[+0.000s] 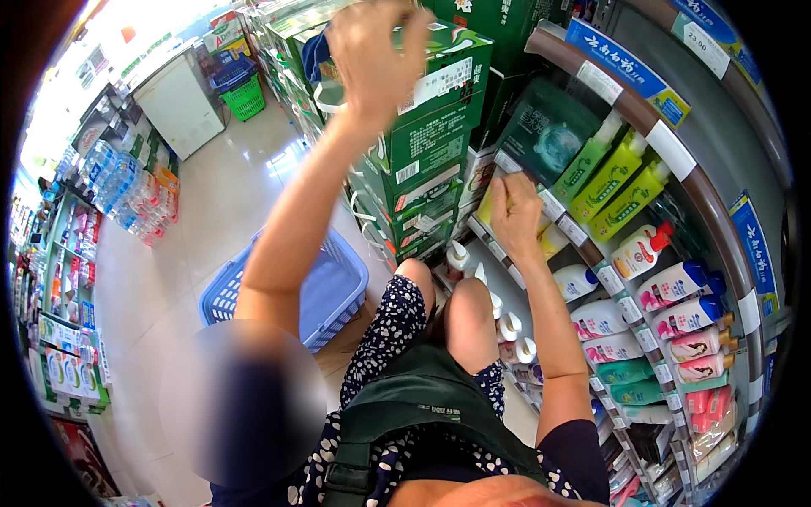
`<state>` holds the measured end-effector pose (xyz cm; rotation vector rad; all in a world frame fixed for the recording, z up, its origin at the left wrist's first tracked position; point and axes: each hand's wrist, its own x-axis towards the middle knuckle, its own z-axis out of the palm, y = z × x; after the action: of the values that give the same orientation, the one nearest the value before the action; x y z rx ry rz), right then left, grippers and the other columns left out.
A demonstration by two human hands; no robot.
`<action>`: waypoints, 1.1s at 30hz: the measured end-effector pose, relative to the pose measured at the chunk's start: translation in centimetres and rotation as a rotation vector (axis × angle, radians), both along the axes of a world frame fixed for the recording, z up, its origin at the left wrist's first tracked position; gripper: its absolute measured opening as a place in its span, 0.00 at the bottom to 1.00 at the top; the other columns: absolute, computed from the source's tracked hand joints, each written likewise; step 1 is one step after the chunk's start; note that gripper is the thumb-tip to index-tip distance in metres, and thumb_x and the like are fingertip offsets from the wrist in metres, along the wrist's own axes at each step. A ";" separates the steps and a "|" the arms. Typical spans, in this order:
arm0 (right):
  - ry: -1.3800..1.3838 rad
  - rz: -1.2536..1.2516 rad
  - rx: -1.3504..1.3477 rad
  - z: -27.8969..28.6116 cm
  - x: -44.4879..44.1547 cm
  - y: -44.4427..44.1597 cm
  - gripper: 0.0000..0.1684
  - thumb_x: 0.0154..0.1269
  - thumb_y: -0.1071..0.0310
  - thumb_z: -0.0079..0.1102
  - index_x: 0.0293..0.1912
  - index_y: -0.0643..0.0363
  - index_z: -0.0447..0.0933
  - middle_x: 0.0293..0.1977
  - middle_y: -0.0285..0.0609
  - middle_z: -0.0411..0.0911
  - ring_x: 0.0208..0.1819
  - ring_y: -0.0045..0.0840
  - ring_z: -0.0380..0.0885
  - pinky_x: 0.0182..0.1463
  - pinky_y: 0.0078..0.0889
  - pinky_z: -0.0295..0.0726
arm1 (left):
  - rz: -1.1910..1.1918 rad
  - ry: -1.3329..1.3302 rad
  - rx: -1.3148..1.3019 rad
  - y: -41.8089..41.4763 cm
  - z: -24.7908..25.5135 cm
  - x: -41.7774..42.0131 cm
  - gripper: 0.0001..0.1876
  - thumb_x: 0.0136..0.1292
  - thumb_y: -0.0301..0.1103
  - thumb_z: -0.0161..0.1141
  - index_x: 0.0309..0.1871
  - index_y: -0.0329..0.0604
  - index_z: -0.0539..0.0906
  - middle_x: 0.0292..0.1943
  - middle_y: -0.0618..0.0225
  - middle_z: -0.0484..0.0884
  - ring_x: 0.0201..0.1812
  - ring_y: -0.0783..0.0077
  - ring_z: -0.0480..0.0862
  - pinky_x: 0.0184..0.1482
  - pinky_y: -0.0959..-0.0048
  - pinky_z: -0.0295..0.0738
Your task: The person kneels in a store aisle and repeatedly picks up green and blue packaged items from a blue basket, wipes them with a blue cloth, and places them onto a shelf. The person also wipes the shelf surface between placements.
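My left hand (379,63), blurred, is raised over a stack of green cartons (437,120). A dark blue cloth (315,57) shows beside its fingers; whether they touch it is unclear. At the shelf front, my right hand (516,212) has curled fingers close to the price-label strip (552,206); what lies inside them is hidden. A dark green box (550,130) and several yellow-green pump bottles (609,177) stand on the shelf beyond it. White-topped pump bottles (457,256) are on a lower level by my knees.
A blue plastic basket (336,279) sits on the floor left of my legs. Shampoo bottles (675,285) line the curved shelves at right. Packs of water bottles (117,184), a white cabinet (180,101) and a green basket (244,100) stand across the tiled floor.
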<state>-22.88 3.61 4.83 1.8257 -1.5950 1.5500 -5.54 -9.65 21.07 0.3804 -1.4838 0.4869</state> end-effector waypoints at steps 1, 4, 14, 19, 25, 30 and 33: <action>0.030 0.033 -0.042 0.5 0.8 0.1 0.09 0.60 0.71 0.57 0.25 0.63 0.72 0.24 0.50 0.72 0.29 0.44 0.72 0.33 0.42 0.67 | 0.298 -0.015 0.039 -1.5 2.0 0.5 0.11 0.58 0.38 0.60 0.34 0.39 0.83 0.34 0.51 0.82 0.35 0.55 0.80 0.42 0.64 0.71; 0.118 0.266 -0.147 2.4 6.0 0.7 0.04 0.57 0.75 0.57 0.28 0.62 0.74 0.26 0.44 0.73 0.30 0.38 0.72 0.36 0.35 0.70 | 0.529 -0.474 0.718 -7.7 3.7 2.4 0.25 0.60 0.44 0.57 0.56 0.36 0.73 0.49 0.47 0.76 0.48 0.51 0.77 0.49 0.61 0.73; 0.084 0.452 -0.172 4.5 10.8 1.1 0.21 0.51 0.72 0.63 0.47 0.62 0.74 0.46 0.52 0.70 0.45 0.41 0.71 0.47 0.37 0.71 | 0.019 -0.146 0.663 -10.6 2.4 12.6 0.27 0.59 0.40 0.58 0.60 0.41 0.68 0.47 0.49 0.80 0.45 0.55 0.80 0.51 0.64 0.73; 0.204 0.479 -0.311 7.0 14.0 -0.6 0.34 0.51 0.61 0.64 0.60 0.56 0.69 0.63 0.57 0.58 0.64 0.50 0.57 0.65 0.50 0.57 | -0.205 0.267 0.720 5.5 -6.0 17.6 0.25 0.61 0.28 0.54 0.62 0.33 0.67 0.54 0.56 0.73 0.51 0.65 0.76 0.56 0.70 0.69; -0.074 0.751 -0.081 -0.9 25.9 -3.2 0.42 0.61 0.54 0.56 0.67 0.63 0.54 0.66 0.65 0.49 0.67 0.57 0.51 0.68 0.54 0.52 | -1.088 0.801 1.209 12.5 -19.1 19.5 0.29 0.71 0.43 0.39 0.69 0.33 0.59 0.68 0.60 0.61 0.66 0.66 0.63 0.69 0.67 0.53; -0.283 0.770 -0.069 -1.4 28.3 0.5 0.33 0.62 0.59 0.51 0.61 0.69 0.58 0.58 0.66 0.57 0.54 0.57 0.61 0.61 0.54 0.58 | -1.226 0.934 1.191 14.1 -16.6 18.5 0.33 0.72 0.54 0.34 0.72 0.41 0.54 0.69 0.60 0.57 0.71 0.64 0.56 0.70 0.64 0.50; -0.397 0.802 -0.052 0.0 26.8 -0.9 0.15 0.61 0.66 0.51 0.46 0.65 0.67 0.44 0.57 0.63 0.44 0.49 0.66 0.48 0.50 0.66 | -1.153 0.936 1.247 14.3 -17.8 17.3 0.34 0.72 0.56 0.33 0.72 0.42 0.52 0.70 0.61 0.56 0.71 0.63 0.55 0.70 0.63 0.49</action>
<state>3.96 2.75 4.81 2.3970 -0.9361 2.3715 11.74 4.69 3.25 0.5073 -0.6724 -1.4338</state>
